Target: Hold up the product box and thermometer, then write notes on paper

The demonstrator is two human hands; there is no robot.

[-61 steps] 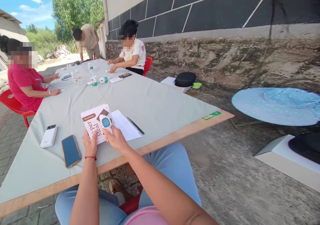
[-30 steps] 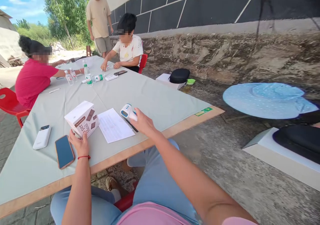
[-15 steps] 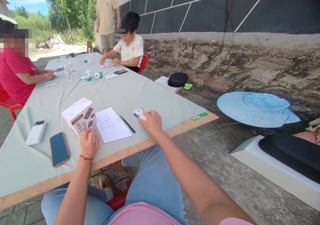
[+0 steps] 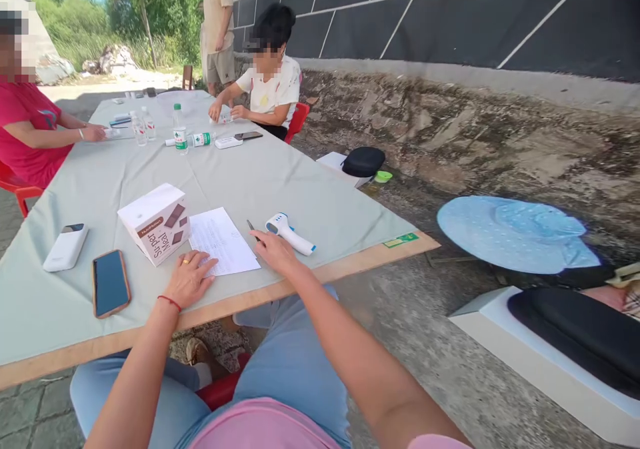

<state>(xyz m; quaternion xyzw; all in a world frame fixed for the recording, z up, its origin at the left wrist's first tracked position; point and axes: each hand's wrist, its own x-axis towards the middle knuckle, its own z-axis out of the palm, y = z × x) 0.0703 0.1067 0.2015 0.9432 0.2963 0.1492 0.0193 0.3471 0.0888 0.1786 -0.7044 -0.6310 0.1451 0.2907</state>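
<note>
My left hand (image 4: 191, 277) lies on the table with its fingers spread, their tips over the lower left corner of a handwritten sheet of paper (image 4: 223, 241). My right hand (image 4: 273, 252) is closed on a black pen (image 4: 251, 226) just right of the sheet; only the pen's far end shows. Beside that hand, a white and blue forehead thermometer (image 4: 291, 234) lies on the cloth. A white and brown box (image 4: 156, 226) stands behind my left hand, touching or close to the paper's left edge.
A phone (image 4: 111, 283) and a white power bank (image 4: 66, 247) lie at the left. Farther back are a green-capped bottle (image 4: 180, 132), other bottles and a dark phone (image 4: 249, 136). Two people sit at the table (image 4: 320, 189); another stands behind. A blue hat (image 4: 515, 232) is at the right.
My right hand has let go of the thermometer, moved left and taken hold of the pen. My left hand has shifted right and flattened onto the paper's corner.
</note>
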